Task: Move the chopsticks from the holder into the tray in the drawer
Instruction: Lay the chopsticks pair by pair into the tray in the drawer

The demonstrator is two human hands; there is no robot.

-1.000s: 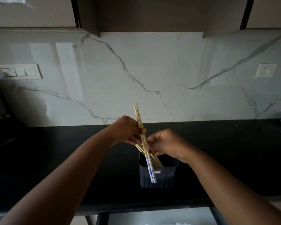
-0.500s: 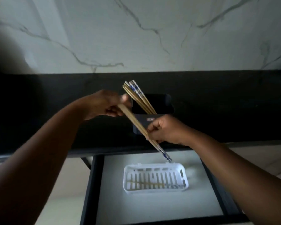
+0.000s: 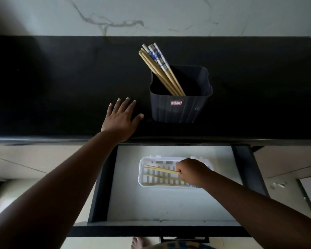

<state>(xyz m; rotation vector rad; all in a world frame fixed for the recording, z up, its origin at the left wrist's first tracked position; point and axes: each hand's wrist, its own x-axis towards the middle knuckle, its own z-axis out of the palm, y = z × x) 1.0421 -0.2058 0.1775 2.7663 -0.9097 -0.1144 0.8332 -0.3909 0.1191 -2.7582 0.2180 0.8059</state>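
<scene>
A dark square holder stands on the black counter with several wooden chopsticks leaning out to the upper left, their tops patterned blue and white. Below, a white slotted tray lies in the open drawer. My right hand is over the tray's right part and grips a pair of chopsticks that point left across the tray. More chopsticks lie in the tray under them. My left hand rests flat on the counter, fingers spread, left of the holder.
The counter's front edge overhangs the back of the drawer. The drawer's dark side walls frame a pale floor. A marbled wall backs the counter. A bare foot shows below the drawer front.
My right hand carried a pair of chopsticks from in front of the holder down into the tray. My left hand let go of them and now lies flat on the counter. The view tilted down.
</scene>
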